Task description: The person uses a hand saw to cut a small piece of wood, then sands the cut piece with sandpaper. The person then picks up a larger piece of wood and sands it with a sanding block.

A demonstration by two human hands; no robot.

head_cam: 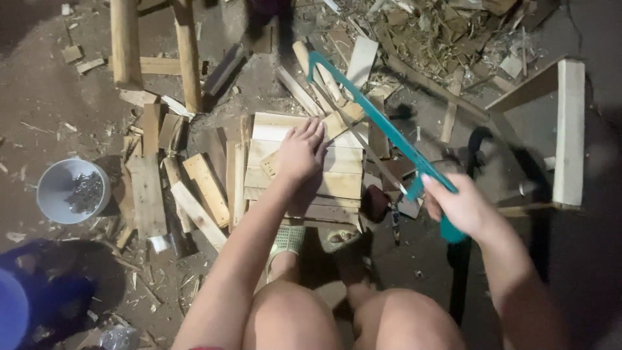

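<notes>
The wooden strip is pinned by the flat, spread left hand — the teal hacksaw, clenched in the right hand, could be jerked onto those fingers if the blade binds.

teal-framed hacksaw slanting across pale wooden slats, blade seemingly on a thin strip

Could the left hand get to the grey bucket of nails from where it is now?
Probably yes. The left hand lies flat on the wooden slats, holding nothing. The grey bucket stands open-topped to its left, with only low wood scraps lying between them, nothing tall.
</notes>
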